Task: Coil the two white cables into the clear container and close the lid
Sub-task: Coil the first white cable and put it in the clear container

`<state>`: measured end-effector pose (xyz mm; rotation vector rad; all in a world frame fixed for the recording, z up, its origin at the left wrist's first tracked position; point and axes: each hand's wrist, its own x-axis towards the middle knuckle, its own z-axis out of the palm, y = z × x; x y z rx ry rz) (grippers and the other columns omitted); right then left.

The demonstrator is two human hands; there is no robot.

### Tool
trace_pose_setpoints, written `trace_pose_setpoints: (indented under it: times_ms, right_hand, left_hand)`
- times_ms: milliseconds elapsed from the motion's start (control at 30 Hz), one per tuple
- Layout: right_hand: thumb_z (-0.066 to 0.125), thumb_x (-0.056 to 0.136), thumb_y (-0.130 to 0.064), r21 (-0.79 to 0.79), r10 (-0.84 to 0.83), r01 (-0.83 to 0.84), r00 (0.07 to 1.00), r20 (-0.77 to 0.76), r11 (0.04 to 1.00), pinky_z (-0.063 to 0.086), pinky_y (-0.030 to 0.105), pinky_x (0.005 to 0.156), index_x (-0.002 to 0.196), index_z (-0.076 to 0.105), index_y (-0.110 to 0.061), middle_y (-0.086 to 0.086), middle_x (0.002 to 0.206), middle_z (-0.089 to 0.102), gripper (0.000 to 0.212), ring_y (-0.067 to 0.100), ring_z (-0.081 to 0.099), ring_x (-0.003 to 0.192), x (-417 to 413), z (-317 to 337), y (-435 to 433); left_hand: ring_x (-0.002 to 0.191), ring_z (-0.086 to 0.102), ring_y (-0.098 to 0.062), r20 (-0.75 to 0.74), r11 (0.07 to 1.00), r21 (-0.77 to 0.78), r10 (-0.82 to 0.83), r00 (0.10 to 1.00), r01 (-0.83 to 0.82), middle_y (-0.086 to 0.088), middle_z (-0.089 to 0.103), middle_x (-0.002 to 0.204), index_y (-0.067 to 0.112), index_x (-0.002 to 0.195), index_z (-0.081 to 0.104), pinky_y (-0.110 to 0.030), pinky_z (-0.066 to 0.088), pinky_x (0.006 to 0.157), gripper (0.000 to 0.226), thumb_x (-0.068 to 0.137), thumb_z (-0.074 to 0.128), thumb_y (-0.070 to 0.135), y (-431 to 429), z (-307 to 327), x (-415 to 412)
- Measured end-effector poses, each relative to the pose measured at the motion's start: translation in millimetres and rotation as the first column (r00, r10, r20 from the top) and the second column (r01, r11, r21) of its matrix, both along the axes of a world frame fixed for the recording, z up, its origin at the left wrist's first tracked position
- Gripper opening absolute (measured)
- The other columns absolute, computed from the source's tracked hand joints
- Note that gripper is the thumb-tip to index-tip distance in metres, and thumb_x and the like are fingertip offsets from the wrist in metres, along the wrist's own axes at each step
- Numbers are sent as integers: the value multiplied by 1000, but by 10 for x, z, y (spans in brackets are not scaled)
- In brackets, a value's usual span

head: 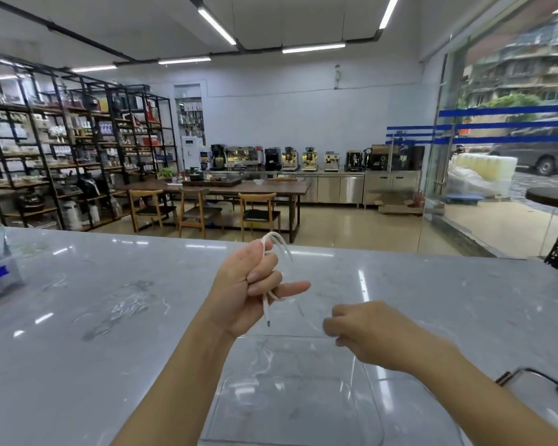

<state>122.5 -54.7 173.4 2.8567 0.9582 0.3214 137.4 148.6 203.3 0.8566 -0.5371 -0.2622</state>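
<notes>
Head view: the left hand point(244, 289) is raised above the pale marbled surface point(110, 317), fingers curled around a bundle of white cable point(266, 304). Loops stick out above the fist, and a plug end hangs down below it. The little finger points out to the right. The right hand point(364, 333) hovers lower, fingers bent in a loose pinch; whether it grips anything cannot be told. Under both hands, a clear container point(290, 397) sits on the surface near the front edge, open at the top. A dark cable point(548, 379) lies at far right.
</notes>
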Motion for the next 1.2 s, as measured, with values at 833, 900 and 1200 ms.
trace_pose_setpoints:
  times_ms: [833, 900, 1200]
  right_hand:
    - [41, 75, -62, 431, 26, -195, 929, 369, 881, 27, 20, 42, 67, 57, -8, 0, 51, 50, 57, 16, 41, 45, 239, 401, -73]
    - [41, 85, -54, 481, -93, -4, 980, 178, 877, 37, 31, 52, 81, 55, -9, -1, 60, 51, 48, 21, 49, 58, 313, 416, -146]
    - [54, 91, -17, 695, -93, 228, 970, -227, 682, 45, 32, 60, 73, 51, -16, 2, 68, 56, 17, 19, 53, 61, 544, 142, -374]
  left_hand:
    - [28, 25, -7, 44, 917, 395, -88, 995, 64, 7, 35, 32, 10, 70, 54, -22, 39, 45, 26, 91, 43, 21, -228, -223, -57]
    - [25, 31, -4, 0, 959, 166, -232, 973, 229, 9, 39, 33, 10, 74, 58, -26, 50, 50, 26, 90, 44, 24, -120, -231, -2]
    - [42, 36, -16, 187, 824, -135, -524, 831, 550, -3, 38, 54, -2, 103, 50, -37, 55, 62, 37, 102, 21, 21, 173, 87, 157]
